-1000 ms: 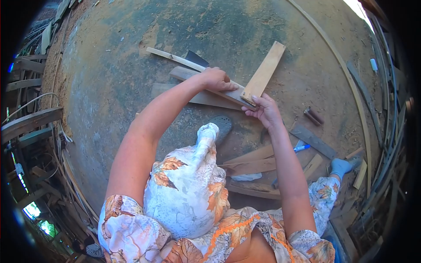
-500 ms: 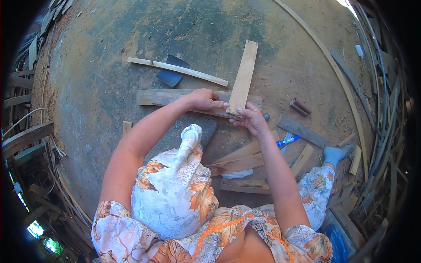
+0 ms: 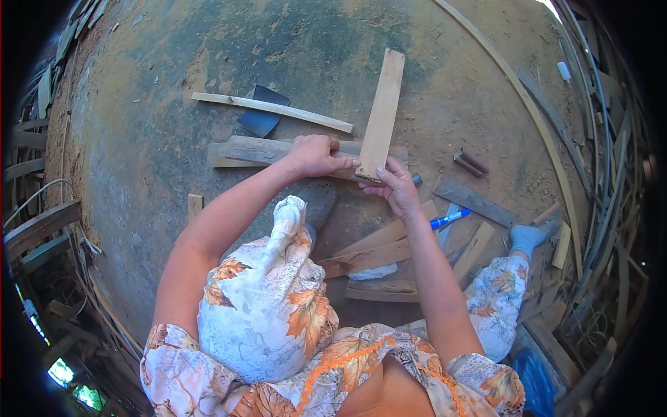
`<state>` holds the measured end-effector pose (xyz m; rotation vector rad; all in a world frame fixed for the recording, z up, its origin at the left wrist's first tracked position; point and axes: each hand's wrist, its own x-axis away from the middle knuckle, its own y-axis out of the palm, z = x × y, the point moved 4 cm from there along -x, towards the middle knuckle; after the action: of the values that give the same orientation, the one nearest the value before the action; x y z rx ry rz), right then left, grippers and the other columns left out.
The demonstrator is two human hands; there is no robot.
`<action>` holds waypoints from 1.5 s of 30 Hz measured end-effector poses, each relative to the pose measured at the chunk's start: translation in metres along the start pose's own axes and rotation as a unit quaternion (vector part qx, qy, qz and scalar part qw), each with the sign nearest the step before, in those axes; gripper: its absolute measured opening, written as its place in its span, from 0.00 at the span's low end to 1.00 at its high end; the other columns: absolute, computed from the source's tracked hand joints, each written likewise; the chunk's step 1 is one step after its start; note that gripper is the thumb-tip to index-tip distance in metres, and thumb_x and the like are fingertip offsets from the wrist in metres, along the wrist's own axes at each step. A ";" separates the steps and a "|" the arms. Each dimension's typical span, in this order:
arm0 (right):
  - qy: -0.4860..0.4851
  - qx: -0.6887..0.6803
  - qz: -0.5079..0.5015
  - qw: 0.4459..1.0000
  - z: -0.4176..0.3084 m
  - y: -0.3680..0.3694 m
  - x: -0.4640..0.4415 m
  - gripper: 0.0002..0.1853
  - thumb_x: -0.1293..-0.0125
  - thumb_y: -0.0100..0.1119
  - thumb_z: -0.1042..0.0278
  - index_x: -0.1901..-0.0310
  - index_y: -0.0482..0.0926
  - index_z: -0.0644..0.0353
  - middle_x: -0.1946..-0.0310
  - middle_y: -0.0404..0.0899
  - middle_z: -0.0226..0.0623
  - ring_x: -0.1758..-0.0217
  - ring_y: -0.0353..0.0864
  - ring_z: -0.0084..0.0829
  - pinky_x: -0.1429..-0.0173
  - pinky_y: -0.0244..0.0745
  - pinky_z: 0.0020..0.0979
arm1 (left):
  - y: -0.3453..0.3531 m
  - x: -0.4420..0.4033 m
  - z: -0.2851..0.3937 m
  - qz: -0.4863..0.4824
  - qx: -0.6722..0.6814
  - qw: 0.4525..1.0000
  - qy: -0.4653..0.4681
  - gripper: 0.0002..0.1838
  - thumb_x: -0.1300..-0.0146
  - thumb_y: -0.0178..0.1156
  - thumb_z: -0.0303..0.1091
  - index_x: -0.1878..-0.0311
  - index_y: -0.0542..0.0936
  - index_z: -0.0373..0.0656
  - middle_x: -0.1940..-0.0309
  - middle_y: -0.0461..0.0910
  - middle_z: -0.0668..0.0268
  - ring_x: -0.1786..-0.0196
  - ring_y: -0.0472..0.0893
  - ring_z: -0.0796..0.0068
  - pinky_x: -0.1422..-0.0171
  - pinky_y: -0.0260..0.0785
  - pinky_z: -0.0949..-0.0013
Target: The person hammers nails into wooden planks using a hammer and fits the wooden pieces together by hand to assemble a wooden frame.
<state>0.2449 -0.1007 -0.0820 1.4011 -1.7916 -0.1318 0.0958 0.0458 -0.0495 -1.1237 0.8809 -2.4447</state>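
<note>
My left hand (image 3: 317, 156) is closed on a greyish wooden board (image 3: 257, 150), its thumb reaching right to the foot of a lighter plank. That light plank (image 3: 383, 115) points away from me, and its near end lies across the right end of the grey board. My right hand (image 3: 397, 187) pinches this near end, thumb on top and fingers underneath. Another flat board (image 3: 219, 154) lies beneath the grey one. Just beyond them, a thin wooden strip (image 3: 278, 110) rests across a dark blade-like piece (image 3: 259, 124).
Right of my hands lie a brown cylinder (image 3: 471, 162), a blue marker (image 3: 449, 219) and a grey board (image 3: 474, 201). Wood pieces (image 3: 381, 290) lie near my legs. A long curved strip (image 3: 517, 87) runs along the right, with a white object (image 3: 563, 71) beyond it.
Both hands and the joined pieces of wood have shifted left in view. The light plank has turned to point more directly away from me, and the thin strip now lies apart from the boards.
</note>
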 end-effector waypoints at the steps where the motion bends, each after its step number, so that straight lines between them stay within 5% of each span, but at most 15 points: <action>1: -0.009 0.015 0.006 1.000 0.000 -0.002 0.000 0.20 0.32 0.56 0.65 0.40 0.70 0.61 0.54 0.81 0.42 0.60 0.85 0.35 0.58 0.83 0.32 | -0.001 0.000 0.002 0.036 -0.009 0.999 0.015 0.42 0.52 0.57 0.76 0.59 0.85 0.40 0.63 0.84 0.51 0.55 0.83 0.52 0.49 0.72 0.56; 11: 0.047 0.183 0.108 0.976 -0.017 -0.021 -0.014 0.26 0.29 0.54 0.60 0.32 0.64 0.55 0.52 0.81 0.40 0.67 0.85 0.30 0.66 0.81 0.26 | 0.001 -0.023 0.008 0.053 0.008 0.999 0.006 0.39 0.50 0.58 0.73 0.58 0.83 0.42 0.60 0.83 0.53 0.49 0.80 0.53 0.43 0.66 0.55; 17: 0.011 0.201 0.157 0.967 -0.029 -0.032 -0.022 0.26 0.31 0.57 0.58 0.33 0.68 0.53 0.56 0.82 0.40 0.75 0.82 0.27 0.75 0.77 0.23 | 0.015 -0.022 0.007 0.172 -0.017 0.978 0.116 0.36 0.48 0.60 0.67 0.48 0.79 0.45 0.53 0.80 0.54 0.45 0.74 0.54 0.41 0.61 0.55; 26: 0.025 0.278 0.199 0.939 -0.035 -0.039 -0.023 0.24 0.30 0.53 0.57 0.34 0.69 0.50 0.59 0.82 0.39 0.79 0.79 0.25 0.78 0.73 0.23 | 0.017 -0.007 0.021 0.128 -0.089 0.976 0.152 0.38 0.52 0.71 0.45 0.36 0.70 0.51 0.47 0.73 0.58 0.43 0.71 0.56 0.42 0.62 0.56; 33: 0.005 0.421 0.227 0.878 -0.041 -0.038 -0.018 0.23 0.32 0.54 0.57 0.37 0.72 0.55 0.72 0.80 0.39 0.84 0.77 0.27 0.78 0.73 0.29 | 0.026 -0.007 0.025 0.156 -0.147 0.956 0.201 0.43 0.45 0.66 0.47 0.27 0.57 0.75 0.46 0.70 0.56 0.38 0.66 0.55 0.45 0.61 0.51; 39: -0.125 0.417 0.227 0.871 -0.041 -0.065 0.026 0.21 0.34 0.58 0.57 0.44 0.76 0.60 0.78 0.78 0.38 0.78 0.79 0.30 0.70 0.75 0.33 | 0.030 -0.003 0.028 0.107 -0.137 0.970 0.172 0.39 0.40 0.62 0.47 0.27 0.57 0.75 0.46 0.71 0.59 0.39 0.65 0.57 0.46 0.57 0.49; 41: -0.045 0.546 0.226 0.806 -0.030 -0.080 0.053 0.20 0.39 0.62 0.59 0.49 0.76 0.62 0.72 0.78 0.42 0.65 0.81 0.35 0.60 0.76 0.36 | 0.030 -0.004 0.027 0.129 -0.133 0.967 0.177 0.37 0.39 0.61 0.46 0.27 0.58 0.72 0.46 0.71 0.60 0.41 0.67 0.60 0.44 0.54 0.50; 42: -0.045 0.546 0.228 0.805 -0.018 -0.084 0.066 0.20 0.39 0.62 0.59 0.49 0.76 0.62 0.72 0.78 0.42 0.65 0.81 0.35 0.60 0.76 0.36 | 0.032 -0.005 0.027 0.129 -0.133 0.966 0.179 0.37 0.39 0.61 0.46 0.27 0.58 0.72 0.46 0.71 0.60 0.41 0.67 0.60 0.44 0.54 0.50; 44: -0.059 0.709 0.204 0.673 0.007 -0.086 0.085 0.20 0.45 0.67 0.61 0.54 0.75 0.60 0.61 0.75 0.44 0.52 0.77 0.44 0.51 0.73 0.41 | 0.033 -0.008 0.024 0.103 -0.079 0.976 0.176 0.38 0.39 0.61 0.43 0.26 0.58 0.69 0.49 0.71 0.62 0.43 0.68 0.60 0.42 0.53 0.52; 45: -0.063 0.709 0.203 0.672 0.011 -0.082 0.087 0.20 0.45 0.67 0.61 0.54 0.75 0.60 0.61 0.75 0.44 0.52 0.77 0.44 0.51 0.73 0.41 | 0.033 -0.009 0.025 0.106 -0.080 0.976 0.175 0.38 0.39 0.61 0.43 0.26 0.58 0.69 0.49 0.71 0.62 0.43 0.68 0.60 0.42 0.53 0.52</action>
<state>0.2977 -0.2087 -0.0864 1.8226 -2.2861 1.8126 0.1207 0.0151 -0.0632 -0.6106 1.2519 -2.4608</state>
